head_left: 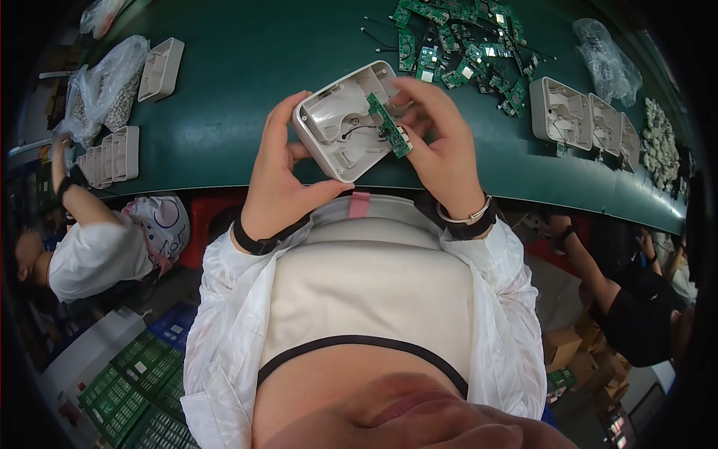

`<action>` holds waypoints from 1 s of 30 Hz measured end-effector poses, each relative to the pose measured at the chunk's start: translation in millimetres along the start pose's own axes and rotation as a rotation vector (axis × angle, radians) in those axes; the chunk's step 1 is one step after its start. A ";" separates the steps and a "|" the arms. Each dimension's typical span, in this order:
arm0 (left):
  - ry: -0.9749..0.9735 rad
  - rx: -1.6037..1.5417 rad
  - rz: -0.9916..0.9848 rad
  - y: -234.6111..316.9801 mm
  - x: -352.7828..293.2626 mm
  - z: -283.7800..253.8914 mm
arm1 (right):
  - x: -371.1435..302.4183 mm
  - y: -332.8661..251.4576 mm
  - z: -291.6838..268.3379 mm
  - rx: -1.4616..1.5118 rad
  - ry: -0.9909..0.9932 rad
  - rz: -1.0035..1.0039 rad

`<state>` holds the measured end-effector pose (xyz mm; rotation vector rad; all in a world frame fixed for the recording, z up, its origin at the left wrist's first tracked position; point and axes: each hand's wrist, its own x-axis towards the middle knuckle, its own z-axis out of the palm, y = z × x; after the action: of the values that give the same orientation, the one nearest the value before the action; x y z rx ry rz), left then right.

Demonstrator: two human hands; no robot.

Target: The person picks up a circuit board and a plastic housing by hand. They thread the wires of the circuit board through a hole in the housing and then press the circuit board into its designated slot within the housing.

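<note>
My left hand (pixel 280 183) grips the left side of a white plastic housing (pixel 329 112), thumb along its near edge and fingers around its far side. The housing is tilted with its hollow inside facing up; ribs and screw posts show in it. At the housing's right side, my right hand (pixel 441 138) pinches a green circuit board (pixel 389 127) between thumb and fingers. The board stands at a slant over the housing's right part, and a thin dark wire runs from it into the cavity. Part of the fingertips is hidden behind the board.
A pile of circuit boards (pixel 467 56) with wires lies at the far middle of the green table (pixel 224 97). More white housings (pixel 561 112) stand at right, others (pixel 112 157) at left. Plastic bags (pixel 112 86) lie at both sides. Co-workers (pixel 97 247) sit left and right.
</note>
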<state>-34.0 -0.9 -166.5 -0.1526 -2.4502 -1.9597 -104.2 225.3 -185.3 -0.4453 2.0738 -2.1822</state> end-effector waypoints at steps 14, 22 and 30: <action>0.001 -0.017 -0.046 0.9 2.2 -4.0 | 8.6 -14.9 -16.1 -0.638 -0.308 -0.666; -0.001 0.032 -0.066 1.8 1.6 -6.4 | 2.9 -12.0 -9.2 -0.652 -0.268 -0.584; -0.004 0.031 -0.073 -0.8 1.4 -9.5 | -4.8 -18.7 1.4 -0.462 -0.004 -0.237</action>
<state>-36.1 -10.2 -165.1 -0.0687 -2.5222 -1.9496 -96.8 226.6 -167.4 -0.7679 2.6427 -1.7818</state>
